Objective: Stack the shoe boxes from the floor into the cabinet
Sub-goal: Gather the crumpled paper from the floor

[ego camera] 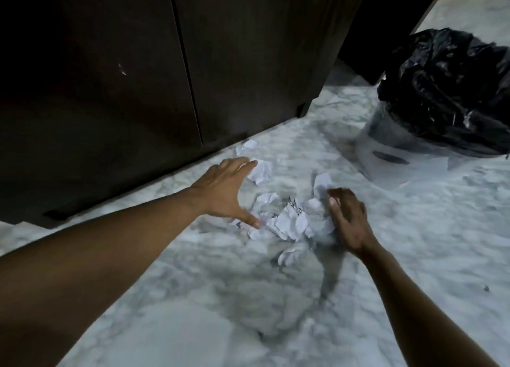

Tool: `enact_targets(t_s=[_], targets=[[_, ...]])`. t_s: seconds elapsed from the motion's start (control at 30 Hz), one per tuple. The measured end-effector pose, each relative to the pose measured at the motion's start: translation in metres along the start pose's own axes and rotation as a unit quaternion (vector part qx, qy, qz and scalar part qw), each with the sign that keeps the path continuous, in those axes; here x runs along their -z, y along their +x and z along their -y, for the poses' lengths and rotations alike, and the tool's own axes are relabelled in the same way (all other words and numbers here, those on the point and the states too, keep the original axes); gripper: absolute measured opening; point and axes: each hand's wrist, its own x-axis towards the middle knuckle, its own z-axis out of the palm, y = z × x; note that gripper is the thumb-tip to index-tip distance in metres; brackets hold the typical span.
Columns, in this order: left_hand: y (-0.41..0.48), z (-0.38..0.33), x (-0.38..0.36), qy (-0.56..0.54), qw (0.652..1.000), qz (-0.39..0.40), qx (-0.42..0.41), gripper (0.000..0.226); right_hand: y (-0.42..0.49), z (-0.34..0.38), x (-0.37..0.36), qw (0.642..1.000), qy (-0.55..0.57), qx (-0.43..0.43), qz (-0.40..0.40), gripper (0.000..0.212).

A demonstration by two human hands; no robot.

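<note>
**A:** Paper, not boxes, is what lies between your hands. Your left hand (226,194) is spread flat, fingers wide, at the left edge of a scatter of crumpled white paper scraps (287,221) in the middle of the frame. Your right hand (349,223) is half-curled at the right edge of the same scatter, fingertips touching the paper. Neither hand is clamped on anything; they stand apart with the scraps between them.

**B:** So where are the shoe boxes you're meant to stack?

**A:** None shows anywhere. You cannot judge which way a box lies from your hands, how its long axis runs, or which hand is nearer. Nor can you say how the boxes look.

**B:** And the cabinet?

**A:** The dark brown wooden cabinet (138,77) fills the upper left of the frame, both doors closed, its base meeting the white-and-grey marbled floor (193,297) just beyond your left fingertips. Your left hand is the nearer one to it.

**B:** What else is around?

**A:** A pale plastic bin lined with a glossy black bag (441,96) stands at the right of the frame, well apart from your right hand.

**B:** What would you judge from that?

**A:** You look set to sweep the scraps together, probably clearing the floor. The stacking itself appears not yet begun, or the boxes lie outside this view. The doors would need opening before anything goes in.
</note>
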Motion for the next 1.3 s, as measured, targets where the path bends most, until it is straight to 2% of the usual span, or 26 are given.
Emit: enact_targets(t_s=[0.07,0.13,0.2,0.27,0.33,0.43,0.57,0.63,0.73,0.8,0.87,0.97,1.13,1.23,1.3], targets=[[0.016,-0.013,0.002,-0.009,1.0,0.006,0.001,0.155,-0.037,0.005,-0.008,0.997,0.061,-0.044,-0.022,0.088],[0.028,-0.021,0.006,-0.006,0.999,0.047,0.006,0.16,-0.055,0.021,-0.02,0.992,0.099,-0.068,-0.031,0.094],[0.031,-0.02,0.005,0.018,0.994,0.108,0.009,0.161,-0.064,0.039,-0.036,0.995,0.064,-0.072,-0.024,0.103],[0.027,-0.016,-0.005,0.039,0.991,0.129,0.006,0.159,-0.068,0.05,-0.049,0.997,-0.02,-0.069,-0.022,0.109],[0.018,-0.014,-0.013,0.057,0.993,0.1,-0.013,0.153,-0.068,0.054,-0.055,0.995,-0.068,-0.063,-0.038,0.113],[0.006,-0.01,-0.021,0.07,0.996,0.018,-0.056,0.144,-0.067,0.05,-0.057,0.995,-0.066,-0.046,-0.063,0.103],[0.008,-0.001,-0.017,0.099,0.992,-0.033,-0.068,0.155,-0.069,0.047,-0.062,0.994,-0.072,-0.034,-0.072,0.091],[0.023,0.004,-0.004,0.099,0.994,-0.013,-0.047,0.163,-0.067,0.048,-0.063,0.994,-0.072,-0.039,-0.073,0.089],[0.046,0.004,0.018,0.12,0.991,0.058,-0.011,0.169,-0.066,0.046,-0.064,0.993,-0.073,-0.041,-0.08,0.087],[0.051,0.003,0.024,0.107,0.986,0.124,0.015,0.17,-0.066,0.046,-0.065,0.994,-0.067,-0.041,-0.08,0.086],[0.043,0.002,0.018,0.072,0.987,0.142,0.022,0.165,-0.066,0.045,-0.065,0.995,-0.055,-0.036,-0.079,0.086],[0.005,-0.003,-0.004,0.034,0.996,0.081,-0.015,0.151,-0.066,0.044,-0.061,0.997,-0.039,-0.024,-0.069,0.082],[-0.094,-0.013,-0.061,-0.113,0.991,-0.025,-0.069,0.109,-0.091,0.043,-0.065,0.989,-0.101,0.096,-0.052,0.07],[-0.141,-0.023,-0.09,-0.141,0.985,-0.052,-0.086,0.099,-0.12,0.057,-0.075,0.988,-0.084,0.12,-0.04,0.056],[-0.158,-0.031,-0.106,-0.141,0.98,-0.11,-0.082,0.096,-0.139,0.064,-0.078,0.992,-0.028,0.12,-0.037,0.056]])
